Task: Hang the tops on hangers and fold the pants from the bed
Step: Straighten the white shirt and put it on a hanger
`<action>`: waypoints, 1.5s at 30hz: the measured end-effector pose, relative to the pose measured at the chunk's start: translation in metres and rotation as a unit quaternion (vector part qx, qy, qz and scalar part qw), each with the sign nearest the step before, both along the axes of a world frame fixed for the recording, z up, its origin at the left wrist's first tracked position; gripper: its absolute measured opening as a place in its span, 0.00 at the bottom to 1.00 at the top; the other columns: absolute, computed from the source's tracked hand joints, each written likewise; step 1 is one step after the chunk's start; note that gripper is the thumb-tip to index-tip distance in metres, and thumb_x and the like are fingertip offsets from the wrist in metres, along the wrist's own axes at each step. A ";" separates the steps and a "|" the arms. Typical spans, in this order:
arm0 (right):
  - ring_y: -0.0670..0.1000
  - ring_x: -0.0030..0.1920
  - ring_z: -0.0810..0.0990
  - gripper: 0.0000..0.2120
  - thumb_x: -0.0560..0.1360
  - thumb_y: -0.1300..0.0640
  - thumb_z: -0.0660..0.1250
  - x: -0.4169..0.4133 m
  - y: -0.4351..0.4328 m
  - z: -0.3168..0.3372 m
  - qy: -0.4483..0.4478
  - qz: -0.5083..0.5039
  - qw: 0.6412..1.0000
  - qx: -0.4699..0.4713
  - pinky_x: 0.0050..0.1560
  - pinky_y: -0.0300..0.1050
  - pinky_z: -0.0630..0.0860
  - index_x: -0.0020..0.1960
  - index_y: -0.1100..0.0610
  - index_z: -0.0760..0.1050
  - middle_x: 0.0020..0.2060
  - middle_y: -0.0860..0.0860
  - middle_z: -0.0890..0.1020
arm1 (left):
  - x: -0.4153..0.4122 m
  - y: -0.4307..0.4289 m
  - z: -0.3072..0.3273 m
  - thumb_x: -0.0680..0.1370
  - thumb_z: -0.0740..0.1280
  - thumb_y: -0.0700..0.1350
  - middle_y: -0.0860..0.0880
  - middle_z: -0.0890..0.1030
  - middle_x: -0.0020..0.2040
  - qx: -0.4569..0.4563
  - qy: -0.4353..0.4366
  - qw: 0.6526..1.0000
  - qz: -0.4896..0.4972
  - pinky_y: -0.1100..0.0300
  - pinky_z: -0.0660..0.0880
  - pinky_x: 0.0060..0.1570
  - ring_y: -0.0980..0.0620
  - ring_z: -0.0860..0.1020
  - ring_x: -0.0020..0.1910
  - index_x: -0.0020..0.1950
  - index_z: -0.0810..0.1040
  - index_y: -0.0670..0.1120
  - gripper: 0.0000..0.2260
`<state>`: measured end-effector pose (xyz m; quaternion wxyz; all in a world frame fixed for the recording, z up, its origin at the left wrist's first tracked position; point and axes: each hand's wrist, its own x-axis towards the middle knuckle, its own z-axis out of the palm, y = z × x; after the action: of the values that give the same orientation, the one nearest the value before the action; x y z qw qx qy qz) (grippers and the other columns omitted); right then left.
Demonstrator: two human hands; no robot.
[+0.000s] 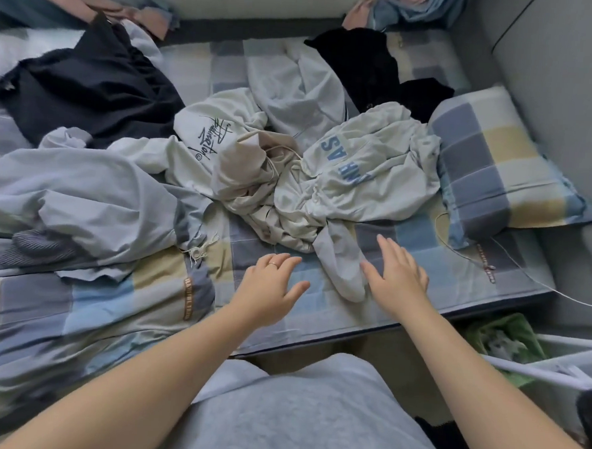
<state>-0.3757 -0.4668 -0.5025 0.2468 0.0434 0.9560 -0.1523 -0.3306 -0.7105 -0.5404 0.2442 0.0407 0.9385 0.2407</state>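
Both hands, left hand (271, 284) and right hand (396, 281), hover with fingers spread over the bed (166, 313), holding nothing. The pale tops (324, 177) look tangled by their drawstrings, so lifting one may drag another.

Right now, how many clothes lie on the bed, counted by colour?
Dark: 2, navy garment and black garment.
Cream with print: 2, top with black script and top with blue letters.
Pale, plain: 2, white garment and pale blue garment.
Total: 6 that I can tell apart.
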 end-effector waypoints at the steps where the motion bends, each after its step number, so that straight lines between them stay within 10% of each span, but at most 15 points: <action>1: 0.51 0.80 0.49 0.31 0.82 0.39 0.53 -0.012 0.013 -0.002 0.001 0.001 1.000 0.000 0.77 0.62 0.50 0.82 0.46 0.49 0.81 0.46 0.53 | -0.012 0.012 -0.002 0.82 0.54 0.64 0.52 0.64 0.78 0.002 0.000 1.000 0.001 0.47 0.63 0.71 0.48 0.58 0.77 0.79 0.61 0.53 0.28; 9: 0.51 0.80 0.49 0.31 0.82 0.38 0.52 -0.118 0.142 -0.070 -0.052 0.022 0.998 0.020 0.77 0.62 0.51 0.82 0.45 0.48 0.81 0.45 0.53 | -0.123 0.141 -0.057 0.82 0.55 0.62 0.51 0.64 0.77 0.002 -0.031 0.999 -0.014 0.48 0.63 0.70 0.47 0.59 0.77 0.78 0.62 0.53 0.27; 21: 0.54 0.78 0.55 0.34 0.81 0.42 0.60 -0.290 0.280 -0.358 -0.052 0.056 0.995 0.070 0.72 0.62 0.58 0.81 0.49 0.50 0.79 0.49 0.57 | -0.314 0.296 -0.354 0.79 0.63 0.61 0.47 0.60 0.79 -0.094 -0.002 0.982 -0.164 0.45 0.61 0.71 0.42 0.59 0.77 0.78 0.60 0.52 0.30; 28: 0.58 0.80 0.43 0.48 0.74 0.52 0.72 -0.368 0.290 -0.452 -0.025 0.045 0.994 0.093 0.72 0.70 0.55 0.80 0.39 0.41 0.81 0.49 0.42 | -0.391 0.352 -0.441 0.75 0.71 0.57 0.46 0.64 0.75 -0.143 0.063 0.974 -0.166 0.43 0.67 0.62 0.36 0.69 0.68 0.75 0.59 0.54 0.33; 34: 0.58 0.75 0.58 0.19 0.76 0.61 0.63 -0.376 0.294 -0.480 0.087 0.070 0.988 0.103 0.68 0.59 0.61 0.66 0.48 0.73 0.73 0.54 0.64 | -0.382 0.369 -0.455 0.78 0.61 0.40 0.44 0.76 0.60 -0.091 0.122 0.988 -0.018 0.50 0.62 0.50 0.39 0.75 0.59 0.58 0.73 0.49 0.11; 41: 0.56 0.53 0.73 0.10 0.79 0.61 0.54 -0.315 0.273 -0.435 0.015 0.132 0.991 0.026 0.71 0.59 0.54 0.50 0.47 0.67 0.46 0.53 0.77 | -0.314 0.323 -0.411 0.79 0.57 0.42 0.50 0.72 0.39 -0.010 -0.044 0.996 0.077 0.52 0.60 0.49 0.44 0.70 0.45 0.49 0.72 0.48 0.05; 45: 0.61 0.51 0.77 0.07 0.80 0.59 0.58 -0.255 0.240 -0.379 -0.026 0.079 0.993 -0.088 0.45 0.50 0.67 0.53 0.51 0.74 0.48 0.58 0.80 | -0.260 0.284 -0.362 0.80 0.56 0.42 0.51 0.74 0.41 -0.001 -0.086 0.987 0.133 0.51 0.65 0.49 0.41 0.74 0.48 0.53 0.75 0.47 0.09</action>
<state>-0.6304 -0.2268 -0.8816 0.2853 -0.0502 0.9328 -0.2144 -0.5905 -0.4266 -0.9027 0.2898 -0.1056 0.9114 0.2726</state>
